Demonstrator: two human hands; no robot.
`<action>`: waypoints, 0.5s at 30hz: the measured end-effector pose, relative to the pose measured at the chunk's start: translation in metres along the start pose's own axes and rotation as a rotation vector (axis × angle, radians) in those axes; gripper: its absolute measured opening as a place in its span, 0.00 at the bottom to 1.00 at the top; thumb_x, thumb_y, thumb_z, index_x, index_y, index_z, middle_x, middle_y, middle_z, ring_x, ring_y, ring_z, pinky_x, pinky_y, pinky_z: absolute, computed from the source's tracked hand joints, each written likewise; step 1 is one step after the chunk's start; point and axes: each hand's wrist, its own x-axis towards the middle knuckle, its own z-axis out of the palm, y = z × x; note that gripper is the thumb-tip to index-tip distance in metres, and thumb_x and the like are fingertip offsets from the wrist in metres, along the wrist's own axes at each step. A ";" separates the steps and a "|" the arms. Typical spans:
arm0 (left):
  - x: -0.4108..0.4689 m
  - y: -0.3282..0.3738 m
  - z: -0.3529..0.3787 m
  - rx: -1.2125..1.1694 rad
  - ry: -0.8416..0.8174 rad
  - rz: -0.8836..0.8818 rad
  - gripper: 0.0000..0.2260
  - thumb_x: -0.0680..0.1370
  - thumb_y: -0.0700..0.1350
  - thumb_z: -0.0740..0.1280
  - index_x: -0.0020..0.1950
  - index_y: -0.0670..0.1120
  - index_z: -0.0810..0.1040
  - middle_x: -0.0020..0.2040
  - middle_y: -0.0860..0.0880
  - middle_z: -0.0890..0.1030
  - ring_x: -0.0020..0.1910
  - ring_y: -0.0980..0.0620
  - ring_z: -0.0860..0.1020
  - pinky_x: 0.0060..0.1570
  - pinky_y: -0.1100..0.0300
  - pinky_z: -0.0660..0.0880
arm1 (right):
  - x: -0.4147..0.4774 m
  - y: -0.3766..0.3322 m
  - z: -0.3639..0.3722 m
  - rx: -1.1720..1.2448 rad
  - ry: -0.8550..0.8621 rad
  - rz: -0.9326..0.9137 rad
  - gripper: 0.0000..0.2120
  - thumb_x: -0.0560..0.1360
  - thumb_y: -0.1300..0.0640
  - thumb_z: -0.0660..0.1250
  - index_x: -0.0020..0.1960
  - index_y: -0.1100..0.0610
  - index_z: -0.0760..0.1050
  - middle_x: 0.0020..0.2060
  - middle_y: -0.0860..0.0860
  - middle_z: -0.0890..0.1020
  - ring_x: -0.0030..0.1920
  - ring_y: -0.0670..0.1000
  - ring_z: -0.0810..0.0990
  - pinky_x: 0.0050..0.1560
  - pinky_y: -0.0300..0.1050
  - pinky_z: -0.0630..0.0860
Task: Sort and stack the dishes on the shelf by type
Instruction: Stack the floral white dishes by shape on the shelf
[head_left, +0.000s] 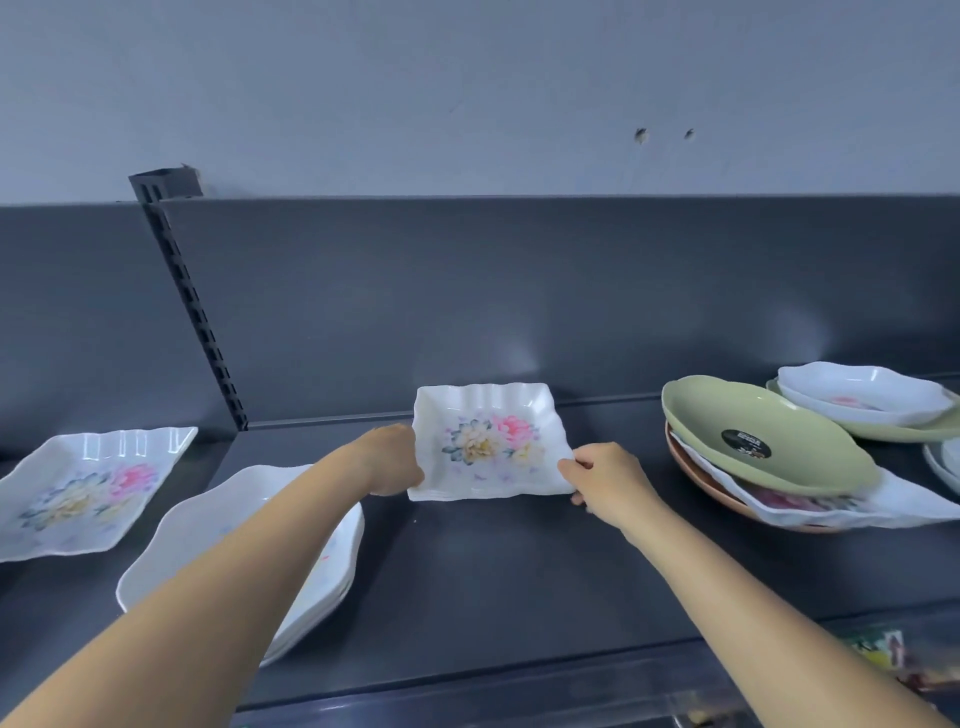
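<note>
A small white square floral dish (488, 441) sits in the middle of the dark shelf (493, 571), apparently on top of more like it. My left hand (392, 460) grips its left edge and my right hand (605, 480) pinches its near right corner. A larger square floral plate (88, 488) lies at far left. A stack of white wavy-rimmed plates (218, 525) stands under my left forearm. At right, a green oval dish (763, 436) lies tilted on a floral plate (841, 506) and a pink plate (696, 475).
Further right, a white floral bowl (862, 392) rests in another green dish (904, 428), and more white dishes (943, 462) are cut off by the frame edge. A slotted upright (195, 312) divides the dark back panel. A label strip runs along the shelf's front edge.
</note>
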 end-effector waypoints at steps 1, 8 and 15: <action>-0.002 0.003 0.002 0.011 0.000 -0.001 0.14 0.77 0.38 0.58 0.32 0.44 0.59 0.33 0.49 0.63 0.31 0.52 0.62 0.28 0.63 0.57 | -0.002 0.002 -0.001 0.008 -0.004 0.004 0.13 0.74 0.58 0.59 0.32 0.56 0.59 0.33 0.55 0.68 0.31 0.54 0.72 0.37 0.44 0.63; -0.024 0.028 0.022 0.076 -0.013 0.015 0.15 0.76 0.41 0.59 0.32 0.44 0.58 0.33 0.50 0.63 0.29 0.53 0.61 0.28 0.62 0.58 | -0.031 0.026 -0.027 -0.195 -0.009 -0.065 0.16 0.73 0.58 0.58 0.31 0.54 0.53 0.28 0.51 0.61 0.32 0.52 0.58 0.34 0.45 0.53; -0.058 0.038 0.045 -0.121 0.028 0.008 0.04 0.74 0.40 0.59 0.39 0.43 0.66 0.37 0.47 0.77 0.36 0.49 0.75 0.39 0.58 0.71 | -0.070 0.046 -0.043 -0.221 -0.035 -0.116 0.17 0.74 0.57 0.59 0.31 0.55 0.55 0.28 0.51 0.61 0.32 0.52 0.58 0.34 0.46 0.55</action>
